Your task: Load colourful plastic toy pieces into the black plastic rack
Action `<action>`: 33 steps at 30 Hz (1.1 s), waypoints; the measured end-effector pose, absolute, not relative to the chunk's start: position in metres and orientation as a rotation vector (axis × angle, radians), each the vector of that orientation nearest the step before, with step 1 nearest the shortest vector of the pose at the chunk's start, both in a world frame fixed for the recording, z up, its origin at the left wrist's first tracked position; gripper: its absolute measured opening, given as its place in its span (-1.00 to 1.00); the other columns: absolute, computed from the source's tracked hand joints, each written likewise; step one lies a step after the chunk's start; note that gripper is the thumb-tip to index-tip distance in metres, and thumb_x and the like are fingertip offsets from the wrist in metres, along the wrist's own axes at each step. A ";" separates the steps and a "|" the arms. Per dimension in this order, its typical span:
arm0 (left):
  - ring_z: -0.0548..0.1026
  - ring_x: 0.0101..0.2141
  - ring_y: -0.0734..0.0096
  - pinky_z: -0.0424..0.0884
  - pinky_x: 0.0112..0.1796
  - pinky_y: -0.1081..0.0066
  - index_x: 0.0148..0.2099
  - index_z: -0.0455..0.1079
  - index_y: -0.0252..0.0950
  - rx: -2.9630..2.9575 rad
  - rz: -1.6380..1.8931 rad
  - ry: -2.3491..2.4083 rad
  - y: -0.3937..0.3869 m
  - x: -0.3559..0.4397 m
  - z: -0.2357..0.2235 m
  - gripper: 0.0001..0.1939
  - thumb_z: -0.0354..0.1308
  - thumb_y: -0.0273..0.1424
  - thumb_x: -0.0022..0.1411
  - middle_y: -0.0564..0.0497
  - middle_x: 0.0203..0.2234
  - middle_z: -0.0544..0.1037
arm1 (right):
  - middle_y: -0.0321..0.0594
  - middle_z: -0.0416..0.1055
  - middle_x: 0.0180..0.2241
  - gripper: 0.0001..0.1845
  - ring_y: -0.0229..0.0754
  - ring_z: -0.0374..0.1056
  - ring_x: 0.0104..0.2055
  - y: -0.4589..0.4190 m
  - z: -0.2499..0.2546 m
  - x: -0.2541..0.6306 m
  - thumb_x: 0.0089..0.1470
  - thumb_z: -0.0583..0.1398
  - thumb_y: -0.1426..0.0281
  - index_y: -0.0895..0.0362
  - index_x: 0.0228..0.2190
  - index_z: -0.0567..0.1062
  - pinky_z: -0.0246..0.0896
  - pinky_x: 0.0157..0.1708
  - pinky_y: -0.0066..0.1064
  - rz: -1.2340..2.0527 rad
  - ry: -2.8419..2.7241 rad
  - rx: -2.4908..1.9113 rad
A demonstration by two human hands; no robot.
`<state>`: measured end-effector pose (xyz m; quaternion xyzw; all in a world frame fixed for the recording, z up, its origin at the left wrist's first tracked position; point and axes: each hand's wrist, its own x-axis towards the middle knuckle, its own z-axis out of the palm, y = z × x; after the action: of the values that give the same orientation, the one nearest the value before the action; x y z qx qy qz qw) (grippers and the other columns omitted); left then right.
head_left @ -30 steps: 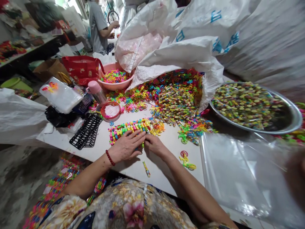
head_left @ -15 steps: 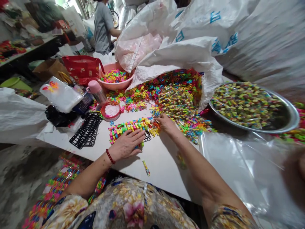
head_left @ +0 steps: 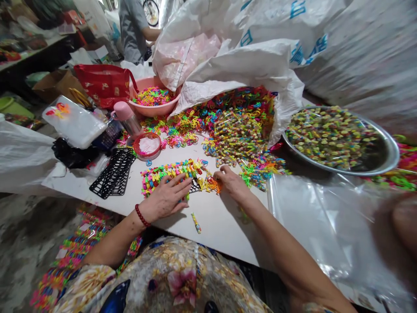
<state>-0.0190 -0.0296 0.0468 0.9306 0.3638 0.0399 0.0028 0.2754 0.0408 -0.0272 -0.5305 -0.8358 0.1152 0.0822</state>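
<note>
My left hand [head_left: 171,193] lies flat, fingers stretched out, over a black plastic grid plate [head_left: 195,186] set with rows of small colourful plastic pieces [head_left: 156,176]. The hand hides part of these rows; some bare grid shows at the plate's right end. Just right of it, my right hand [head_left: 230,183] rests low over the table with bent fingers drawn together. Its fingertips are beside loose orange pieces [head_left: 213,186]; whatever they pinch is too small to make out. A thin wrapped stick [head_left: 196,222] of colourful pieces lies in front of my hands.
Black grid plates [head_left: 114,174], a red basket [head_left: 148,157] and a pink-lidded flask [head_left: 125,115] stand left. Behind are wrapped sticks [head_left: 236,137] and a pink basin [head_left: 156,111]. A metal basin [head_left: 392,152] and clear plastic bags [head_left: 309,217] lie right. A person [head_left: 132,32] is behind.
My right hand has come slightly nearer to me, from the pile's edge to the loose orange pieces. My left hand stays flat on the rows. The whole view has shifted a little.
</note>
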 end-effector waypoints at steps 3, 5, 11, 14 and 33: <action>0.12 0.33 0.18 0.15 0.15 0.11 0.23 0.28 -0.26 2.916 0.164 1.153 -0.031 -0.018 0.047 -0.53 0.01 -0.14 0.40 -0.13 0.30 0.27 | -0.07 0.38 -0.14 -0.80 -0.20 0.29 -0.40 0.038 -0.031 0.278 0.22 0.08 0.41 0.11 -0.31 0.52 0.03 -0.44 -0.38 0.309 -2.437 -1.599; 0.13 0.33 0.21 0.14 0.16 0.11 0.22 0.29 -0.28 2.920 0.191 1.137 -0.030 -0.017 0.045 -0.55 0.01 -0.16 0.40 -0.15 0.30 0.27 | -0.05 0.41 -0.19 -0.78 -0.16 0.32 -0.36 0.033 -0.035 0.279 0.23 0.04 0.40 0.14 -0.29 0.49 0.10 -0.41 -0.37 0.327 -2.360 -1.584; 0.15 0.33 0.18 0.07 0.24 0.03 0.22 0.28 -0.32 2.919 0.249 1.087 -0.025 -0.019 0.039 -0.54 0.01 -0.19 0.40 -0.19 0.30 0.26 | -0.10 0.49 -0.28 -0.79 -0.10 0.40 -0.28 0.008 -0.043 0.264 0.20 0.04 0.38 0.10 -0.23 0.46 0.29 -0.25 -0.31 0.609 -2.067 -1.400; 0.15 0.33 0.16 0.07 0.26 0.01 0.26 0.24 -0.34 2.915 0.275 1.072 -0.025 -0.020 0.038 -0.52 0.00 -0.21 0.40 -0.21 0.30 0.25 | -0.10 0.51 -0.24 -0.77 -0.11 0.42 -0.26 -0.003 -0.040 0.248 0.20 0.05 0.38 0.10 -0.17 0.46 0.31 -0.21 -0.30 0.745 -1.994 -1.338; 0.18 0.32 0.10 0.14 0.27 0.05 0.44 -0.22 -0.42 2.818 0.377 1.053 -0.025 -0.021 0.038 -0.25 0.02 -0.26 0.39 -0.30 0.29 0.26 | -0.27 0.40 -0.45 -0.74 -0.21 0.26 -0.43 -0.026 -0.054 0.171 0.17 0.19 0.17 0.10 -0.40 0.44 0.24 -0.40 -0.39 1.158 -1.522 -1.223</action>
<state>-0.0211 -0.0247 0.0376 0.9281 0.3468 0.1241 0.0549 0.1711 -0.0263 -0.0535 -0.4885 -0.6077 0.4625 0.4221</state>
